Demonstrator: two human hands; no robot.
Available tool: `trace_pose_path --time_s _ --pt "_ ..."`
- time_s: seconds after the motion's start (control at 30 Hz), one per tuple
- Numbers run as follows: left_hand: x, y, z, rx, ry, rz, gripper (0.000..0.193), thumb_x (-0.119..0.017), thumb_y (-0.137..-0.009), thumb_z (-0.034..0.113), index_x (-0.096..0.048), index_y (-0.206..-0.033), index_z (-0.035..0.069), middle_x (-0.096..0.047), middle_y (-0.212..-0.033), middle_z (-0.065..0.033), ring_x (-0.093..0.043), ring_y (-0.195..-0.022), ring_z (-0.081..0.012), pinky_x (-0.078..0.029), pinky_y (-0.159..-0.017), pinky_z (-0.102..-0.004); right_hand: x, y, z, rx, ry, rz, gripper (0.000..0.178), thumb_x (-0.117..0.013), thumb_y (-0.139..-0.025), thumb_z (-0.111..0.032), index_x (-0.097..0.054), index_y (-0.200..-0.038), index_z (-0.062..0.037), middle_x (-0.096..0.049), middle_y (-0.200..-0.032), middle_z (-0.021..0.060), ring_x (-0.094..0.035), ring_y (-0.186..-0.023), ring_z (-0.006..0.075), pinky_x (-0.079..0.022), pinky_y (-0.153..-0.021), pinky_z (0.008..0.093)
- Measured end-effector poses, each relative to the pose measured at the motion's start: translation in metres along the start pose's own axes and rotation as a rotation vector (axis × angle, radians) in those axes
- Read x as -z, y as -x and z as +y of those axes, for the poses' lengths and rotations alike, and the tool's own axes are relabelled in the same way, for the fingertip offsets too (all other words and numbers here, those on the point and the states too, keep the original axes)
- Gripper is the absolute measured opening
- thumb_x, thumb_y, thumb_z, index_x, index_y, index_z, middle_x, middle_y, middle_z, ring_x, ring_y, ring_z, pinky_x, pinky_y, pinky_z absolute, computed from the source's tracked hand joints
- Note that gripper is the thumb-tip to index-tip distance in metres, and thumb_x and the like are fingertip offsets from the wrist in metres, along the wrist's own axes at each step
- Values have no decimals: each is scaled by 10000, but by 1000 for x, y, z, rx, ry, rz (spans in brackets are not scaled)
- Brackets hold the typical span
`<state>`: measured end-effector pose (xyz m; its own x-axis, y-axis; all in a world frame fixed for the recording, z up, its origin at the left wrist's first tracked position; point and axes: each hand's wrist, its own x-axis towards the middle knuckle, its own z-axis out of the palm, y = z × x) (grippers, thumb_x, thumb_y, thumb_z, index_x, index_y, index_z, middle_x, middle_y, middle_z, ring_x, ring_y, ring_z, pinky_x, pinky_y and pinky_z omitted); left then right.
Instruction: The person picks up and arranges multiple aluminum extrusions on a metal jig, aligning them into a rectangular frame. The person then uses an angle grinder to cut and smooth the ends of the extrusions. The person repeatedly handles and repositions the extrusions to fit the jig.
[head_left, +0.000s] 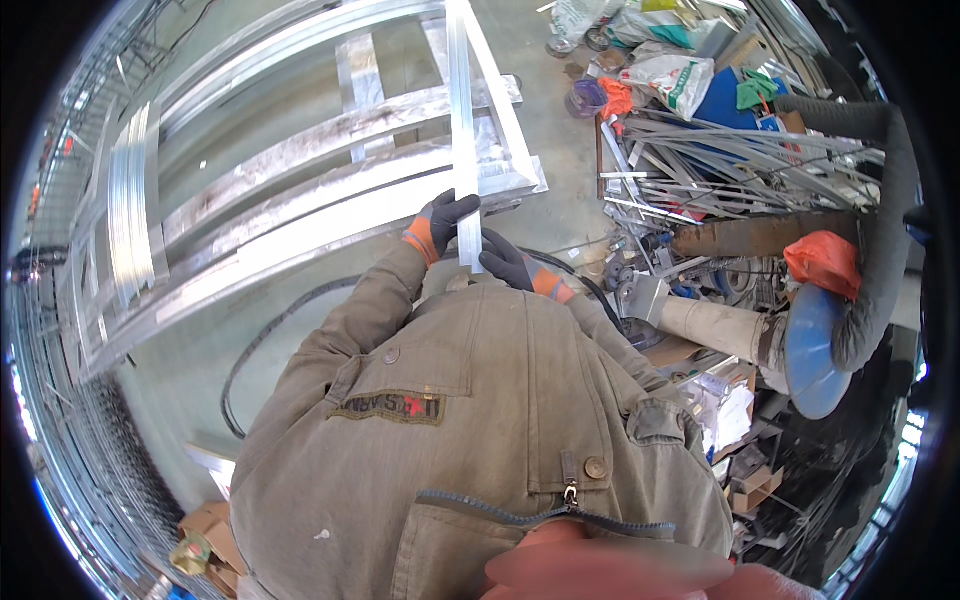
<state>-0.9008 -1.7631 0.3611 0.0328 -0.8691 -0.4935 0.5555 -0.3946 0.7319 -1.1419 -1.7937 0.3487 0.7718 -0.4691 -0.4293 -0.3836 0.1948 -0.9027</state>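
Observation:
A long silvery metal profile (462, 130) runs away from my body, its near end in front of my chest. My left hand (440, 222), in a dark glove with an orange cuff, grips it from the left, fingers closed over its top. Beside the near end, my right hand (508, 262), gloved alike, holds the profile's right edge; some of its fingers are hidden. Farther out, the profile lies across the corner of a large metal frame (330, 130). Several thin, shiny strips (132, 200) lie side by side over the frame's left part.
At the right lies a heap of metal offcuts (740, 165) with bags (675, 80) behind it. A blue disc-shaped hood (815, 350) joins a thick grey hose (890, 220). A black cable (235, 370) curves over the floor. Cardboard boxes (212, 530) stand at lower left.

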Motion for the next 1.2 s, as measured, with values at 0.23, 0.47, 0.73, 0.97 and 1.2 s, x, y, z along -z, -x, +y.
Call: trace_pose_path --time_s 0.23,0.47,0.73,0.97,1.2 --pt "33 -47 52 59 -164 -100 516 -801 -1006 313 -707 -1410 6 -764 -1181 -57 -709 -976 -152 -576 -864 -330 36 16 66 18 -175 226 617 -631 -1146 -318 -446 -1698 -115 -635 -1516 157 -708 -1276 266 -584 -1000 474" --pt "64 -71 82 110 -465 -165 679 -812 -983 413 -665 -1498 -5 -748 -1173 -71 -687 -995 -163 -558 -890 -355 64 69 243 -446 -482 729 316 -745 -1075 -287 -679 -1306 -82 -747 -1106 127 -752 -970 280 -609 -804 444" --pt "125 -105 78 246 -436 -263 750 -810 -969 404 -598 -1554 -15 -718 -1290 -96 -676 -1131 -219 -529 -1013 -388 19 211 448 -344 650 626 304 -768 -949 -304 -719 -1131 -65 -744 -852 216 -723 -746 389 -520 -635 545" --pt "139 -102 77 258 -402 -259 781 -818 -979 340 -548 -1613 -28 -693 -1441 -107 -650 -1288 -229 -480 -1155 -415 1 192 465 -198 761 663 366 -778 -898 -244 -712 -1201 -51 -752 -1062 287 -714 -919 546 -553 -789 619" --pt "149 -87 60 107 -585 87 712 -815 -1004 378 -600 -1544 -33 -725 -1390 -122 -672 -1262 -224 -511 -1127 -388 52 176 419 -447 416 557 487 -659 -1045 -322 -653 -1435 -29 -709 -1377 312 -702 -1228 473 -550 -997 561"
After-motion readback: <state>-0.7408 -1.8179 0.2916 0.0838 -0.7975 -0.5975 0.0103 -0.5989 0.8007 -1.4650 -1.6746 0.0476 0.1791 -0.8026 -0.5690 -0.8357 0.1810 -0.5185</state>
